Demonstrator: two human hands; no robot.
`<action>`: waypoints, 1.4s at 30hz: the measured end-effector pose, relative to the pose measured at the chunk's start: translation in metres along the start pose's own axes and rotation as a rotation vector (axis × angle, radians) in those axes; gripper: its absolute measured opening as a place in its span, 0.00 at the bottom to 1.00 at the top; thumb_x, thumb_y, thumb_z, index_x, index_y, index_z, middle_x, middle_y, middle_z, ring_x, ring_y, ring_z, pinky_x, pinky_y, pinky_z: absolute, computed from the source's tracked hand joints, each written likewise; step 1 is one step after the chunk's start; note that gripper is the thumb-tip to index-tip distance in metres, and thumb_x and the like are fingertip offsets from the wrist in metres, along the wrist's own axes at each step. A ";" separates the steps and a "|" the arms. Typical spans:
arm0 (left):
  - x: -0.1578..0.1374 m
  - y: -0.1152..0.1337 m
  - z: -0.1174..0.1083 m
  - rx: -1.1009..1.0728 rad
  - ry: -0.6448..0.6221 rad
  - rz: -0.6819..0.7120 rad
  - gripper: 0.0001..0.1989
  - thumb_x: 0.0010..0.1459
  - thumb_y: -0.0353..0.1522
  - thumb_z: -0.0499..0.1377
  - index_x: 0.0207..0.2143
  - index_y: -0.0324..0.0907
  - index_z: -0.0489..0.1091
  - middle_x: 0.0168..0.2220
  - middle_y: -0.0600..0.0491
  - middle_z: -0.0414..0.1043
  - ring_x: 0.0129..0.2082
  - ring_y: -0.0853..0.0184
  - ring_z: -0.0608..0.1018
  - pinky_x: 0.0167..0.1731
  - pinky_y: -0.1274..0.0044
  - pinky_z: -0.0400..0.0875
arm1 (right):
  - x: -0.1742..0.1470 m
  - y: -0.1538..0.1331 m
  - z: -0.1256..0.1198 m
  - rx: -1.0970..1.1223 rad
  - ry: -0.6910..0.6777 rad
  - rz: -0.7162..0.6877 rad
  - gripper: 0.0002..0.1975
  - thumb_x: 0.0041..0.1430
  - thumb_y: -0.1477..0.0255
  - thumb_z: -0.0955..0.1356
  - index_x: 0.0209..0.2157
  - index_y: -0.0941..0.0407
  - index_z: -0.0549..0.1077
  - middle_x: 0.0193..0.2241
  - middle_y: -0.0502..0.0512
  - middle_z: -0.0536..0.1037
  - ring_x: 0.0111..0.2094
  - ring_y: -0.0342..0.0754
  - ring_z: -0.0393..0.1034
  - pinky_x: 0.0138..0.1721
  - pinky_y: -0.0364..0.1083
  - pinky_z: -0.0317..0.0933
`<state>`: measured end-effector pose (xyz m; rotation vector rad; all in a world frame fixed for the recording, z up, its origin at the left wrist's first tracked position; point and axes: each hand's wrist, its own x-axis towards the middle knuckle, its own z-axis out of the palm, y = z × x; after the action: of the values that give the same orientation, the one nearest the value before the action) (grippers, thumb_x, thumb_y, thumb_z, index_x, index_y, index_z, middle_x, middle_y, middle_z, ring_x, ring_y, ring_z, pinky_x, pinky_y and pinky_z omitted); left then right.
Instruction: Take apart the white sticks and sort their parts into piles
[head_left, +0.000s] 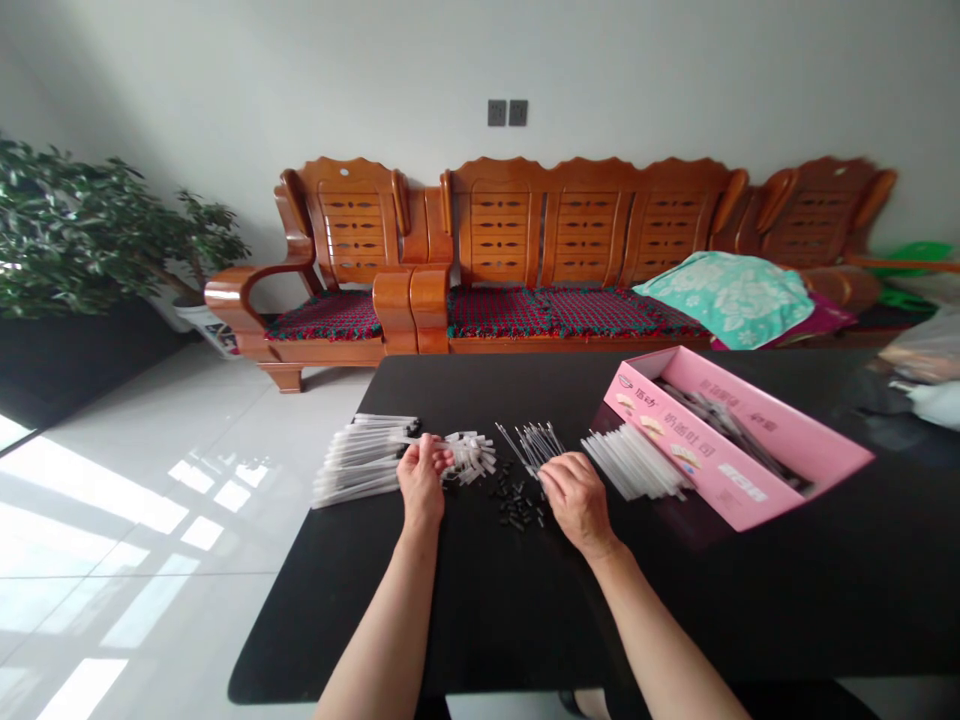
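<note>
Between its thumb and fingers, my left hand (422, 482) pinches a whitish pen barrel. Just beyond it lies a pile of finished-looking white pens (360, 462), side by side, and to its right a heap of short white pen caps (474, 455). My right hand (577, 497) is closed at the fingertips on a thin pen refill, at the near end of a spread of dark refills (541, 440) with metal tips. Small black end plugs (517, 503) are scattered between my hands. Right of my right hand, translucent empty barrels (636, 462) lie in a row.
A pink cardboard box (739, 490) with more dark refills stands on the black table (510, 620). Plastic bags (930, 365) lie at the far right. Behind the table is a wooden sofa (585, 215) with a teal cushion (731, 300); potted plants (90, 230) stand left.
</note>
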<state>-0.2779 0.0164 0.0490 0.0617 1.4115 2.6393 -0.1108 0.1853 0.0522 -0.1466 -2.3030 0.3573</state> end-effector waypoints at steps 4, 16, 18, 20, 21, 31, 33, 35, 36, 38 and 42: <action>0.005 0.005 -0.005 -0.049 0.072 0.008 0.20 0.46 0.44 0.68 0.30 0.36 0.71 0.21 0.56 0.71 0.20 0.73 0.74 0.23 0.82 0.69 | -0.013 0.044 -0.015 -0.203 0.135 0.178 0.09 0.62 0.73 0.65 0.28 0.57 0.73 0.29 0.56 0.75 0.34 0.50 0.66 0.42 0.50 0.60; -0.018 0.002 0.010 0.058 -0.262 -0.112 0.19 0.52 0.44 0.66 0.32 0.35 0.74 0.26 0.51 0.74 0.22 0.71 0.75 0.23 0.80 0.71 | -0.019 0.049 -0.011 -0.314 0.008 0.227 0.10 0.59 0.72 0.65 0.24 0.55 0.71 0.26 0.56 0.73 0.33 0.51 0.65 0.41 0.50 0.58; -0.021 0.001 0.012 0.059 -0.311 -0.124 0.18 0.53 0.44 0.65 0.33 0.35 0.74 0.27 0.50 0.75 0.23 0.71 0.75 0.23 0.80 0.71 | -0.014 0.041 -0.011 -0.266 0.056 0.196 0.08 0.61 0.69 0.65 0.29 0.56 0.73 0.29 0.57 0.74 0.35 0.52 0.66 0.42 0.51 0.59; -0.026 0.000 0.015 0.066 -0.394 -0.151 0.18 0.53 0.43 0.65 0.34 0.35 0.74 0.29 0.49 0.75 0.23 0.70 0.76 0.24 0.79 0.72 | -0.008 0.025 -0.009 -0.175 0.103 0.153 0.08 0.63 0.68 0.64 0.37 0.57 0.73 0.33 0.59 0.76 0.38 0.53 0.67 0.44 0.52 0.60; -0.029 -0.001 0.017 0.073 -0.445 -0.168 0.18 0.54 0.43 0.65 0.35 0.35 0.74 0.30 0.48 0.75 0.24 0.70 0.76 0.24 0.79 0.73 | -0.005 0.015 -0.006 -0.115 0.111 0.126 0.09 0.64 0.69 0.63 0.40 0.58 0.73 0.35 0.59 0.76 0.40 0.53 0.67 0.45 0.53 0.60; -0.035 0.005 0.019 0.150 -0.579 -0.172 0.18 0.52 0.40 0.67 0.41 0.37 0.78 0.30 0.50 0.73 0.23 0.72 0.71 0.22 0.81 0.68 | 0.000 -0.040 0.017 0.147 -0.056 0.015 0.10 0.67 0.73 0.60 0.35 0.56 0.72 0.28 0.55 0.73 0.33 0.50 0.66 0.36 0.48 0.61; -0.031 0.005 0.018 0.114 -0.532 -0.149 0.18 0.52 0.40 0.66 0.41 0.37 0.77 0.28 0.51 0.72 0.23 0.73 0.70 0.22 0.81 0.66 | -0.001 -0.038 0.015 0.173 -0.054 0.054 0.09 0.66 0.72 0.61 0.35 0.57 0.72 0.29 0.56 0.74 0.33 0.49 0.67 0.36 0.47 0.61; -0.029 0.005 0.017 0.098 -0.528 -0.152 0.16 0.52 0.40 0.66 0.38 0.37 0.77 0.27 0.52 0.71 0.23 0.73 0.71 0.23 0.81 0.66 | -0.001 -0.037 0.013 0.202 -0.058 0.096 0.08 0.65 0.69 0.63 0.36 0.57 0.72 0.29 0.55 0.74 0.32 0.49 0.68 0.35 0.46 0.61; -0.030 0.005 0.017 0.093 -0.538 -0.163 0.15 0.53 0.40 0.66 0.37 0.37 0.77 0.27 0.52 0.71 0.24 0.73 0.71 0.24 0.81 0.67 | -0.001 -0.038 0.012 0.218 -0.065 0.114 0.08 0.65 0.69 0.63 0.37 0.57 0.72 0.29 0.55 0.75 0.31 0.48 0.68 0.35 0.46 0.61; -0.033 0.004 0.019 0.085 -0.575 -0.196 0.15 0.53 0.40 0.66 0.37 0.37 0.77 0.27 0.51 0.72 0.26 0.71 0.73 0.26 0.80 0.68 | -0.001 -0.040 0.012 0.256 -0.090 0.140 0.09 0.66 0.68 0.62 0.37 0.56 0.73 0.28 0.54 0.76 0.30 0.47 0.69 0.33 0.44 0.60; -0.037 0.002 0.022 0.089 -0.592 -0.221 0.18 0.52 0.42 0.66 0.39 0.37 0.77 0.28 0.50 0.72 0.26 0.70 0.73 0.26 0.79 0.70 | 0.000 -0.044 0.012 0.326 -0.179 0.160 0.13 0.68 0.69 0.59 0.35 0.55 0.72 0.25 0.51 0.75 0.26 0.45 0.69 0.29 0.43 0.57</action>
<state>-0.2393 0.0274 0.0644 0.6029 1.2351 2.1228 -0.1189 0.1405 0.0574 -0.1395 -2.3765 0.8507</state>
